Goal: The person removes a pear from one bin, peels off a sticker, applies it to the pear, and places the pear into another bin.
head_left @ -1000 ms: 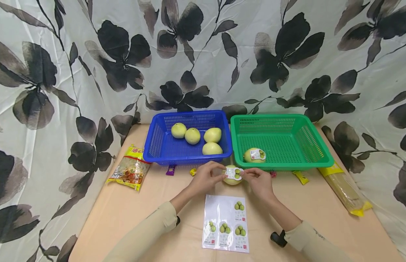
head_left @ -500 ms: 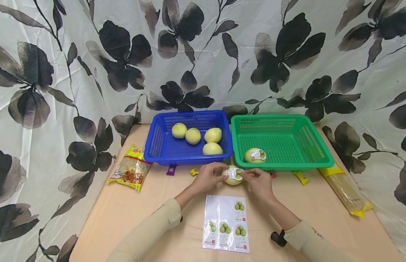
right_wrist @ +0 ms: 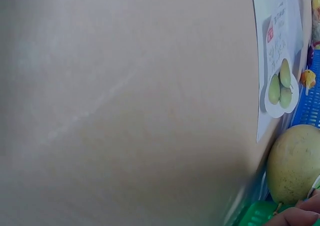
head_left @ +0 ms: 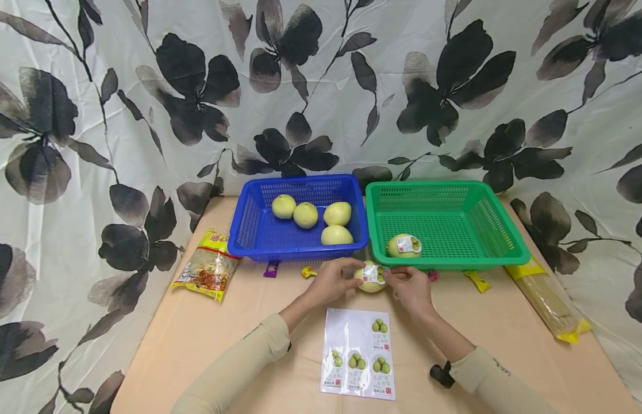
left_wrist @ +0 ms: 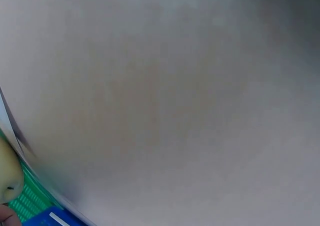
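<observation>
A pale yellow-green pear [head_left: 371,287] sits on the table just in front of the two baskets. My left hand [head_left: 330,282] holds its left side, thumb and fingers curled against it. Across the pear's upper face lies a white sticker [head_left: 371,273] printed with pears. My right hand [head_left: 412,289] pinches the sticker's right end between thumb and forefinger. In the right wrist view the same pear [right_wrist: 292,161] shows its stem, and the fingertips [right_wrist: 300,216] touch it beside the sticker's edge. The left wrist view catches only part of the pear [left_wrist: 9,173].
A blue basket [head_left: 295,252] holds several pears. Beside it, a green basket [head_left: 450,263] contains one stickered pear [head_left: 403,245]. A sticker sheet [head_left: 358,353] lies in front of me. Bagged food [head_left: 207,264] lies left, a long yellow packet [head_left: 548,299] right, with small wrapped candies [head_left: 270,269] between.
The pear and both hands have shifted very slightly to the right. The sticker has tilted a little and now lies closer along the pear's face. The grips look the same.
</observation>
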Available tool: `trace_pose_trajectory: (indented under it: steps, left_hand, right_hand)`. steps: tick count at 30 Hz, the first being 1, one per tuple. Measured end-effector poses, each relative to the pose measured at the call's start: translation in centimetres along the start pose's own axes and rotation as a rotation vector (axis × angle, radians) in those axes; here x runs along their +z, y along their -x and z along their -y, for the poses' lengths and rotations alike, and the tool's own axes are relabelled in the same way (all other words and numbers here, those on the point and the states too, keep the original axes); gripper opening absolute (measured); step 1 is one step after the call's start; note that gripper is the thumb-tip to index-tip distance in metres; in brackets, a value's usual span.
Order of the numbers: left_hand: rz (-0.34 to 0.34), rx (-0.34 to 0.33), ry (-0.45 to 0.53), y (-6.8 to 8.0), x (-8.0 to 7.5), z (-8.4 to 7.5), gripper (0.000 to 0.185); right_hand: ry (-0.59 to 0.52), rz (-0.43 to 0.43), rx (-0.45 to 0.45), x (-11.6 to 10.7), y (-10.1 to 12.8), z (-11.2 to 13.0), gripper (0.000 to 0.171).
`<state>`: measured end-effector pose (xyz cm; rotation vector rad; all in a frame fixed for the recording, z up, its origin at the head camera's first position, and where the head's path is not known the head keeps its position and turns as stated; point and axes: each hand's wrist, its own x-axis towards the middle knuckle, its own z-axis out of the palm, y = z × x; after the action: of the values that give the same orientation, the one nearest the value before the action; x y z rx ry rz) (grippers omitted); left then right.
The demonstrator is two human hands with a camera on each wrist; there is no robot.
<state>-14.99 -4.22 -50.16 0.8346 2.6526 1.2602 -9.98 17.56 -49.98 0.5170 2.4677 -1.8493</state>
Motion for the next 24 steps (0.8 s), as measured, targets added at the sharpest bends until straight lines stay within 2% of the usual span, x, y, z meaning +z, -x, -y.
trace_pose_trajectory:
  steps: [4,10,16,20,24]
  left_hand:
    - [-0.003,-0.008,-0.011,0.0,-0.1,-0.2,0.037]
    - [-0.006,-0.008,-0.020,0.0,-0.3,-0.2,0.037]
    - [0.002,-0.007,-0.018,0.0,-0.2,-0.3,0.038]
    - [0.001,-0.011,-0.021,0.0,-0.3,-0.1,0.038]
    - [0.001,-0.021,-0.001,0.1,-0.4,0.1,0.036]
  right_hand:
    - [0.009,0.003,0.011,0.0,-0.1,0.2,0.038]
    - [0.013,-0.008,0.019,0.1,-0.6,-0.1,0.032]
    - [0.065,-0.033,0.006,-0.3,-1.3,-0.6,0.028]
    - [0.091,0.001,-0.003,-0.7,-1.7,-1.0,0.029]
    - [0.043,0.073,0.008,-1.0,-1.8,-1.4,0.034]
